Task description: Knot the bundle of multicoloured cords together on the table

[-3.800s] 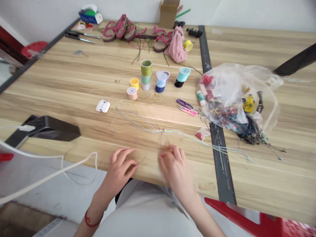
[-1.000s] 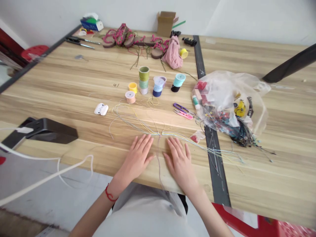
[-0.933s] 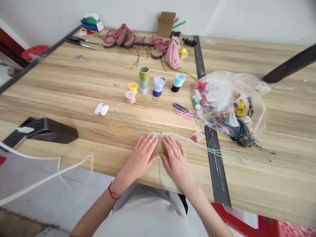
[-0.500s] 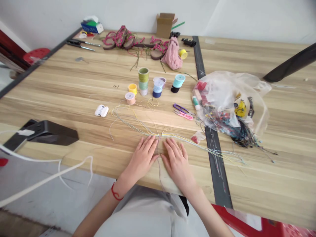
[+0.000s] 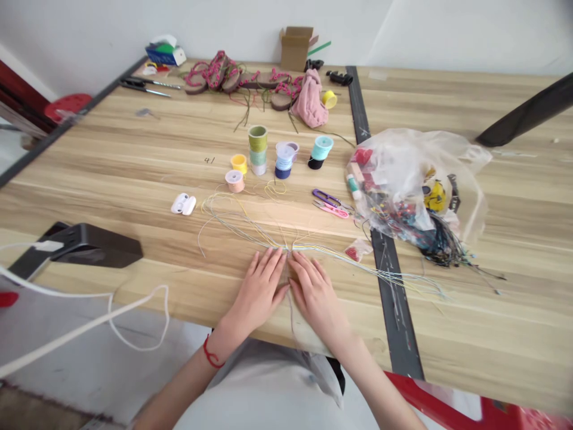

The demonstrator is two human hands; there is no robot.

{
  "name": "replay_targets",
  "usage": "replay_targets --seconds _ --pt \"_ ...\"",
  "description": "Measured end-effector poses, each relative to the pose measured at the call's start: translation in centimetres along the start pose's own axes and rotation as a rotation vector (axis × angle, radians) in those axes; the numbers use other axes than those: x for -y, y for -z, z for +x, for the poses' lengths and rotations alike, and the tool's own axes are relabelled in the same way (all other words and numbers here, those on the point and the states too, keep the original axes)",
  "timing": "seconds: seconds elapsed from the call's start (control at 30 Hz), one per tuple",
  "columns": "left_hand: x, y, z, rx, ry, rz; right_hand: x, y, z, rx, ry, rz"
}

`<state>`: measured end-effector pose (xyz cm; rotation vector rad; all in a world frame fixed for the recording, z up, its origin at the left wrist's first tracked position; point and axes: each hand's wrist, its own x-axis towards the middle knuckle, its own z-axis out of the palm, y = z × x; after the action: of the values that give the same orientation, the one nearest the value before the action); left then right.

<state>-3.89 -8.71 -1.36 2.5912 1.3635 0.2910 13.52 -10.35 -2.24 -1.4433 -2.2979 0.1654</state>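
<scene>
My left hand (image 5: 259, 289) lies flat on the table, fingers stretched out, its fingertips by the spot where a bundle of thin threads (image 5: 333, 249) is gathered. The strands are pale blue, yellow and grey; they fan out to the left in loops and trail to the right across the dark strip. My right hand (image 5: 319, 295) also rests flat with fingers extended, fingertips at the right side of that spot. Between the two thumbs a thin purplish cord (image 5: 292, 316) runs down over the table's edge. Whether the fingertips press on a knot, I cannot tell.
Thread spools (image 5: 258, 149) stand ahead, beside a white earbud case (image 5: 183, 204). Purple thread snips (image 5: 326, 197) and pink ones (image 5: 333, 209) lie to the right. Past them is a clear plastic bag (image 5: 416, 173) of beads and cords. A black device (image 5: 98, 245) stands left.
My right hand has slid slightly left, closer to my left hand, and its fingers are nearer together. My left hand stays almost where it was. The view has shifted a little.
</scene>
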Motion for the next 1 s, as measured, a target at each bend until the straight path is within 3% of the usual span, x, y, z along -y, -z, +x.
replay_targets --seconds 0.77,1.0 --pt "-1.1 -0.1 -0.3 0.017 0.061 0.167 -0.6 0.8 -0.9 -0.054 -0.085 -0.144" --pt "0.0 1.3 1.0 -0.065 0.042 0.092 -1.4 1.6 -0.3 -0.055 -0.045 -0.113"
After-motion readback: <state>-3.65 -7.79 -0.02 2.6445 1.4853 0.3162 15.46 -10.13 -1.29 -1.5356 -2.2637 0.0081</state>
